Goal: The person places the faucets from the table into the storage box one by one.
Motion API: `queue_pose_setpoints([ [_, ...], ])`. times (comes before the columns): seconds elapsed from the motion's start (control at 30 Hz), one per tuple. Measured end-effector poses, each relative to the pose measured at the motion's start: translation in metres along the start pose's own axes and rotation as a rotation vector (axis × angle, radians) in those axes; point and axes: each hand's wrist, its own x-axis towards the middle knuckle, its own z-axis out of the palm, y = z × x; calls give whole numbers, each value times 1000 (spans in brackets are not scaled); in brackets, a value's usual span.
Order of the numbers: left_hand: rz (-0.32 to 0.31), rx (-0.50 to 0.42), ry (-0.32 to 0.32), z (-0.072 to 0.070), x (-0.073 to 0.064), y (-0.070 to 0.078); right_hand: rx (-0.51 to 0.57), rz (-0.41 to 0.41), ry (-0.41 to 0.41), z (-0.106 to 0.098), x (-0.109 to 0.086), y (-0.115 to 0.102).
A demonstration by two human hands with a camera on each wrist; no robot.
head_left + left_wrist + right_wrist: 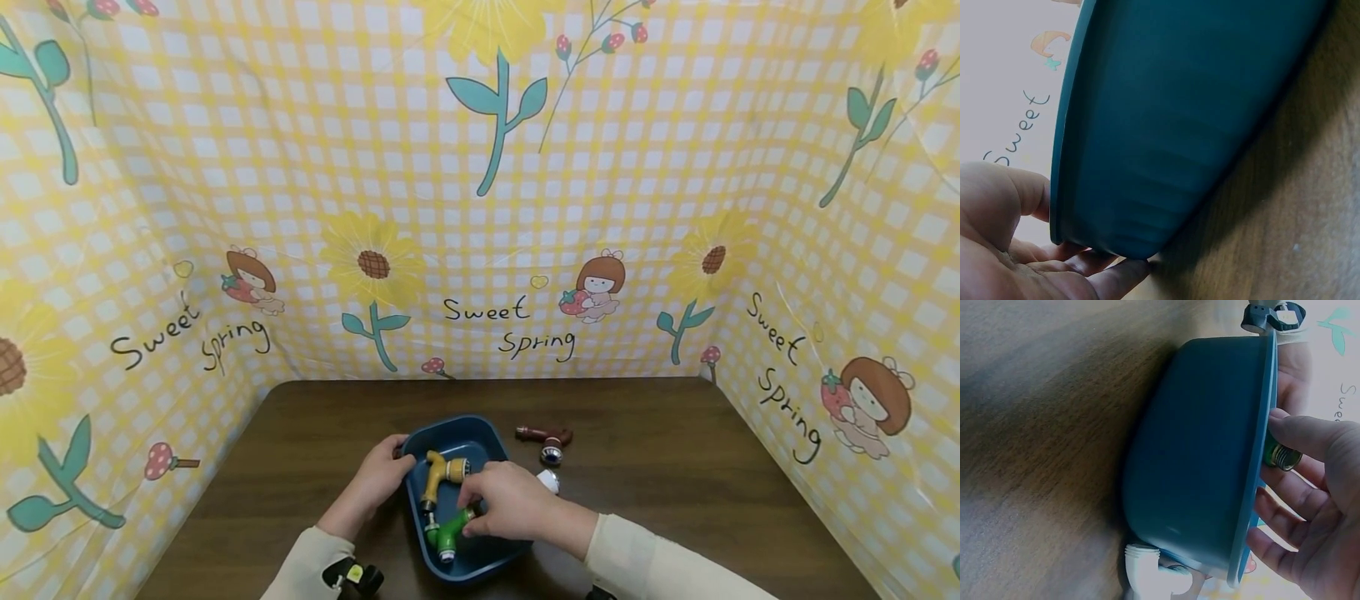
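Observation:
In the head view a blue plastic basin [491, 567] stands on the table. My left hand [381, 477] grips its left rim, thumb over the edge and fingers against the outer wall, as the left wrist view shows. A yellow tap [433, 479] lies inside the basin. Below it is a green plastic tap [450, 533], and my right hand [510, 500] pinches it near one end, over the basin's right side. Its threaded end [1286, 457] shows between thumb and fingers in the right wrist view. I cannot tell whether the green tap touches the basin floor.
To the right of the basin, a dark red tap [546, 440] lies on the brown table [645, 467]. A white tap [1147, 575] sits close by the basin wall, partly hidden by my right hand in the head view. A yellow checked cloth [480, 233] hangs round the table.

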Motion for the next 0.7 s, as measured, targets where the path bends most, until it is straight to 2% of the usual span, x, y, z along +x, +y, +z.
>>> queue_pose_setpoints([
  [0.4,2,5,-5,-1,-1,0,-6,8,-4,2,-2,1],
  [0.7,28,9,3,0,-1,1,-27,8,-23,-1,-2,0],
])
